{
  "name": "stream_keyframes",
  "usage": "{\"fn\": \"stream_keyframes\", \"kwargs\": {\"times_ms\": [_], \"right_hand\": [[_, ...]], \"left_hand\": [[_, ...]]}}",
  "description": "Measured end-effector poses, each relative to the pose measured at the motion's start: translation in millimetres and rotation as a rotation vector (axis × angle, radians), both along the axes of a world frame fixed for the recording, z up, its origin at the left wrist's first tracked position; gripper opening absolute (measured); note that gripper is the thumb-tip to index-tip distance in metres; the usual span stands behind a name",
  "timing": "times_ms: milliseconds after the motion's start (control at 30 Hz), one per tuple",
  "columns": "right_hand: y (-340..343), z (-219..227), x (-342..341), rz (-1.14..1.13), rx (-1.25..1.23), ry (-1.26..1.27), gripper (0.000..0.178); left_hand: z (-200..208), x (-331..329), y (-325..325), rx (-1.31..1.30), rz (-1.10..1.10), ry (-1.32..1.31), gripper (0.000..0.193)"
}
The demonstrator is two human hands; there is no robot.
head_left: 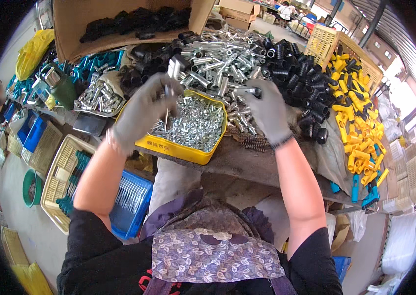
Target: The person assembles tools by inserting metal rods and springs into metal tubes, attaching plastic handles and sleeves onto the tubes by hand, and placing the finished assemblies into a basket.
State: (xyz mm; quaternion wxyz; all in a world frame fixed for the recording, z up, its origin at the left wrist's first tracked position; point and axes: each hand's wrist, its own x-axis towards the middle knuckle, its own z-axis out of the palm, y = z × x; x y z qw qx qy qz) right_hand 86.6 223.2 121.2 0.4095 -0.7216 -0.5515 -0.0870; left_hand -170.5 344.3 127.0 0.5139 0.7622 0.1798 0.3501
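My left hand [141,115], in a grey glove and smeared by motion, is above the left edge of a yellow tray [195,156]. Its fingers are curled, and a thin metallic piece [166,119] shows under them, too blurred to name. Small shiny metal parts [193,123] fill the tray. My right hand [269,110], also gloved, is right of the tray with thumb and fingers closed on a short metal tube [245,90] with a dark end. Beyond the hands lies a heap of silver metal tubes [227,56].
Black ribbed sleeves [296,73] and yellow plastic handles [360,132] are heaped to the right. A cardboard box [70,29] with black parts stands behind. Springs [254,142] lie near the bench edge. At lower left are a cream crate [53,191] and a blue bin [144,216].
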Motion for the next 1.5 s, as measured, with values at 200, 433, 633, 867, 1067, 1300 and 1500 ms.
{"fn": "stream_keyframes", "kwargs": {"times_ms": [200, 433, 633, 867, 1067, 1300, 1500], "right_hand": [[-114.6, -6.0, -73.0, 0.560, -0.112, 0.180, 0.030], [-127.5, -53.1, -115.3, 0.616, -0.596, -0.023, 0.031], [-21.5, -41.8, -90.3, 0.216, -0.223, -0.107, 0.026], [54.7, -32.7, -58.5, -0.021, -0.424, -0.431, 0.023], [-28.7, -12.6, -49.9, 0.368, -0.196, 0.114, 0.027], [-111.5, -49.7, -96.7, 0.535, -0.566, 0.514, 0.030], [-104.4, -86.6, -130.0, 0.653, -0.842, 0.708, 0.029]], "left_hand": [[-74.0, -42.0, -106.9, 0.280, -0.100, 0.112, 0.067], [-107.4, -42.2, -132.3, 0.071, -0.491, 0.193, 0.084], [-168.1, -14.8, -130.1, 0.072, -0.197, 0.058, 0.055], [-205.4, -9.6, -129.5, -0.217, -0.501, 0.560, 0.031], [-179.9, -63.2, -111.3, -0.559, -0.086, 0.313, 0.018], [-146.0, -102.2, -114.1, -1.037, -0.035, 0.088, 0.013], [-134.7, -100.7, -132.4, -0.746, -0.365, 0.295, 0.037]]}}
